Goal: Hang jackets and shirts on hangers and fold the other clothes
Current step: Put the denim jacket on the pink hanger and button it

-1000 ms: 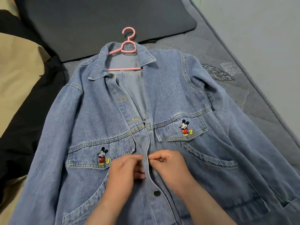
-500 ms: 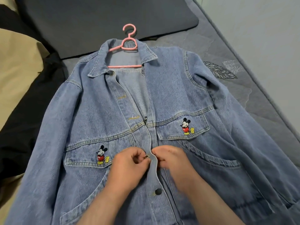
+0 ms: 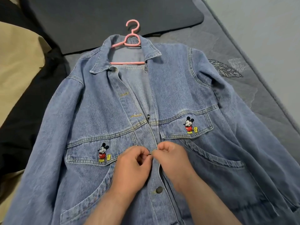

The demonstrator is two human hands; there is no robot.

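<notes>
Now both hands [image 3: 152, 161] pinch jacket [image 3: 90, 111] placket edges.

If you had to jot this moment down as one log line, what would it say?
step: buttoning | item: light blue denim jacket on pink plastic hanger | left hand: pinching placket | right hand: pinching placket | lower button: fastened

The jacket [image 3: 170, 95] lay flat on the bed [image 3: 259, 98], a hanger [image 3: 132, 44] inside its collar. A pillow [image 3: 105, 18] lay behind it, heaped clothes [image 3: 21, 78] left.
</notes>
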